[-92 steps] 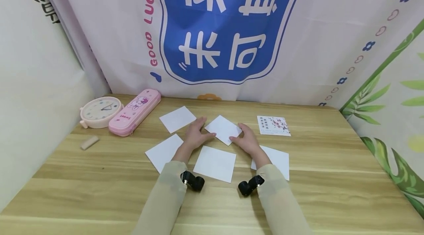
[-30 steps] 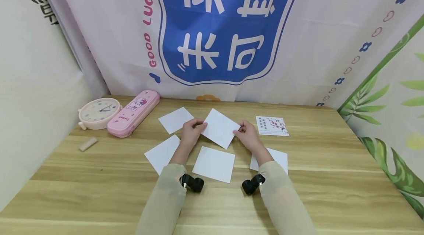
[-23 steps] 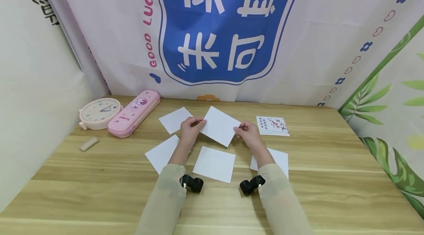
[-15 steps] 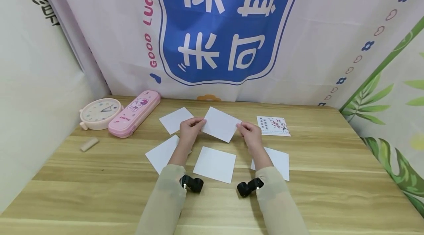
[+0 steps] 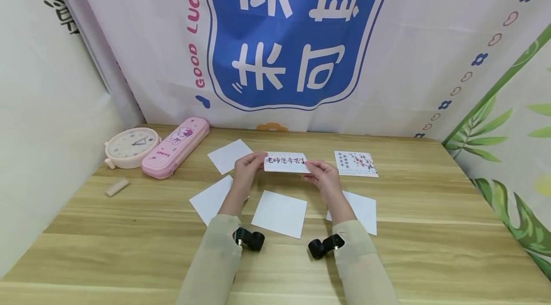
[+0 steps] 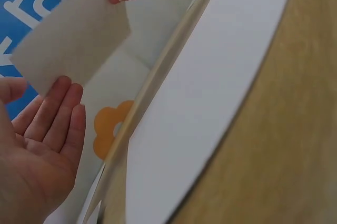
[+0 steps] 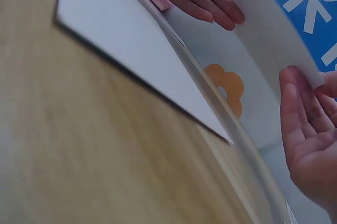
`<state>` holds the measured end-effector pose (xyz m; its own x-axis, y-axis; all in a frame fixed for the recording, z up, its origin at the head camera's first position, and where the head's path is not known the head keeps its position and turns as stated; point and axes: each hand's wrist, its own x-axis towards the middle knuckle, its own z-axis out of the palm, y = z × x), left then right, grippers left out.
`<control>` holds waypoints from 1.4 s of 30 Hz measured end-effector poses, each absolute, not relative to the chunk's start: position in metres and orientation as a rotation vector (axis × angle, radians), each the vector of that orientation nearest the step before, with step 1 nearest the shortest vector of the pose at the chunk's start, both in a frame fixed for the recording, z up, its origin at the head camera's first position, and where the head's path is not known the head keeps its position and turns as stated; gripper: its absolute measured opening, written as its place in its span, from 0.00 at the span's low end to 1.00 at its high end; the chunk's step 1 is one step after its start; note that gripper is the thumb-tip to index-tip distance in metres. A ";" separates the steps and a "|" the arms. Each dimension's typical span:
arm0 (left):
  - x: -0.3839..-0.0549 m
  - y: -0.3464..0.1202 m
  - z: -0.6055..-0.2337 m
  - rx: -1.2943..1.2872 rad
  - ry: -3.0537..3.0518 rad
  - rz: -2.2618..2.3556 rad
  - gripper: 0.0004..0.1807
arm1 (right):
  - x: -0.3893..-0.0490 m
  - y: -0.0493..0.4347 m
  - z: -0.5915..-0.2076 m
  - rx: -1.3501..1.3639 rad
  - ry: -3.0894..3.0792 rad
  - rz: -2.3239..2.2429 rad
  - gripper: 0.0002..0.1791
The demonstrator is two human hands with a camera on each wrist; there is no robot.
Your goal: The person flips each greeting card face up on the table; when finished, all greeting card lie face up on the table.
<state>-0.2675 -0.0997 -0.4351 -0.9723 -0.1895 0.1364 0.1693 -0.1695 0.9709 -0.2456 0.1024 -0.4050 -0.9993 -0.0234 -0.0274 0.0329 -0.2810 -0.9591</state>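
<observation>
- White paper in the lettered card (image 5: pixel 285 164), pinched at the left end by the left hand (image 5: pixel 246 169) and at the right end by the right hand (image 5: pixel 325 176), thumbs to the front, fingers behind.
- Held above the counter (image 5: pixel 430 228), midway between the wrists, dark characters facing the head view, plain pale reverse showing in both wrist views.
- At the wrists, black cameras (image 5: pixel 256 241) over cream sleeves (image 5: pixel 211 262).
- Flat on the counter near the left hand, plain white side up: an upper-left card (image 5: pixel 228 157) and a lower-left card (image 5: pixel 211 200), the latter partly hidden by the forearm.
- Between the forearms, a middle card (image 5: pixel 279 215), plain and white.
- Partly hidden by the right wrist, a lower-right card (image 5: pixel 364 212), also plain white.
- Just to the right of the right hand, apart from it, a printed card (image 5: pixel 356 164), with dark characters and a red-blossomed branch.
- Farther left, a pink pencil case (image 5: pixel 175 148), marked "Sweet", slanted just beside a pale pink clock (image 5: pixel 132 146).
- In front of the clock, a small beige stick (image 5: pixel 117 187).
- Behind the counter, a white cloth (image 5: pixel 163 56) with a blue panel (image 5: pixel 292 32) and pink "GOOD LUCK" lettering; green leaf print (image 5: pixel 488 135) at far right.
</observation>
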 end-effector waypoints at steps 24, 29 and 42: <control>-0.247 -0.086 -0.415 0.163 -2.149 -1.696 0.12 | -0.241 0.100 -0.412 -0.040 2.340 -2.226 0.20; -0.246 -0.085 -0.414 0.125 -2.151 -1.708 0.12 | -0.241 0.101 -0.412 -0.029 2.337 -2.199 0.23; -0.240 -0.079 -0.407 -0.164 -2.462 -1.750 0.30 | -0.247 0.112 -0.398 -0.270 2.650 -1.742 0.33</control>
